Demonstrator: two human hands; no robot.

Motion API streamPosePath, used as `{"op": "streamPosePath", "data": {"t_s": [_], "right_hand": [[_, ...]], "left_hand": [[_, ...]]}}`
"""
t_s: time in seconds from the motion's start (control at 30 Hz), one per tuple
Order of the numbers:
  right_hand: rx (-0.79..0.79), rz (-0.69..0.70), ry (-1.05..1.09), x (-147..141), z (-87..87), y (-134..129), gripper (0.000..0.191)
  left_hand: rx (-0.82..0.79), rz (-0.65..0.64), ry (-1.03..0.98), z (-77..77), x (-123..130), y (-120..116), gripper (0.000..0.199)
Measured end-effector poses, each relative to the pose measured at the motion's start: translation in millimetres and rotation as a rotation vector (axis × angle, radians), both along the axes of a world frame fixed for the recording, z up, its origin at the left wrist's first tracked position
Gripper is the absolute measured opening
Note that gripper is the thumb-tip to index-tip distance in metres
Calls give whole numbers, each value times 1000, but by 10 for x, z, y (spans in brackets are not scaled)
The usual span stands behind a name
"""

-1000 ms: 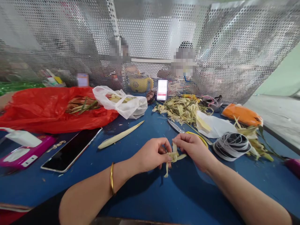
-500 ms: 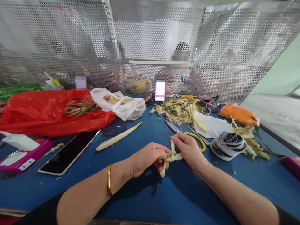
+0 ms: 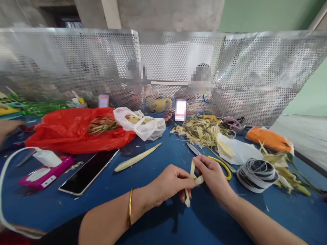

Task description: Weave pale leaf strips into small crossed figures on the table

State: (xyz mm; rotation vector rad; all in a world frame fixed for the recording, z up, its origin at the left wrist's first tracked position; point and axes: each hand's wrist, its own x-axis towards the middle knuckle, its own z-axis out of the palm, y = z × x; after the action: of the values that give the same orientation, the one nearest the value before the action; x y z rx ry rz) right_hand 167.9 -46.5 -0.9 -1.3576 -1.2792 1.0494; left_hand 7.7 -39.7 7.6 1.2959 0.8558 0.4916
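Between my two hands is a folded strip of pale husk point(image 3: 199, 180), its crossed part partly covered by fingers. My left hand point(image 3: 175, 183), with a gold bangle at the wrist, is closed and pinches the crossing between thumb and fingers; one tail of the strip hangs below. With thumb and forefinger, my right hand point(image 3: 211, 172) grips the upright end of the strip. Just behind the right hand lie scissors point(image 3: 224, 167) with yellow handles, partly hidden by it. To the left, a long pale pointed husk piece point(image 3: 138, 157) rests on the blue table point(image 3: 153, 224).
A phone point(image 3: 89, 173) and a magenta power strip point(image 3: 46, 173) with a white plug lie left. Behind are a red bag point(image 3: 58, 131), a white bag point(image 3: 148, 129) and a husk pile point(image 3: 204, 131). A wire spool point(image 3: 257, 177) stands right. People sit beyond the perforated screen point(image 3: 176, 58).
The camera view has tilted up and shifted left. My left thumb now presses over the strip's crossing, which showed more openly before. Both hands still hold the strip.
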Motion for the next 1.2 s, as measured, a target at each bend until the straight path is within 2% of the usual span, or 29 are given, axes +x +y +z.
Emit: {"op": "streamPosePath", "data": {"t_s": [0.1,0.17,0.4,0.67,0.77,0.83,0.9,1.0,1.03,1.1,1.17,1.2], "right_hand": [[-20,28,23,25,81,-3,46],[-25,72,26,18,118,-12,46],[-65,129,71,-14,99,-35,45],[18,-50,100,-51,-18,-13,43],[46,-45,44,-23,-39,10,39],[92,-16,-78,28,-29,18,36],[246,-43,-296,85,8,2,28],[714,-97,-690,117,98,-86,14],[875,-49,-807,102,126,-126,14],[1101,159,-1022,38,156,-200,17],[1160,333,-1215,-46,143,-243,23],[1150,368,-1302,-83,124,-249,25]], "left_hand": [[-32,148,-36,-6,-14,60,29],[-46,185,-40,-8,-23,91,31],[-34,181,-9,24,-2,91,27],[-35,176,-38,5,12,108,24],[-50,168,-44,7,2,107,23],[-72,171,-47,21,-8,104,25],[-99,205,-54,34,-18,104,28],[-122,279,-92,34,-23,108,33],[-122,299,-114,27,-20,108,34],[-113,328,-160,8,-10,103,35],[-110,345,-200,-7,4,91,36],[-115,351,-210,-12,10,84,37]]}}
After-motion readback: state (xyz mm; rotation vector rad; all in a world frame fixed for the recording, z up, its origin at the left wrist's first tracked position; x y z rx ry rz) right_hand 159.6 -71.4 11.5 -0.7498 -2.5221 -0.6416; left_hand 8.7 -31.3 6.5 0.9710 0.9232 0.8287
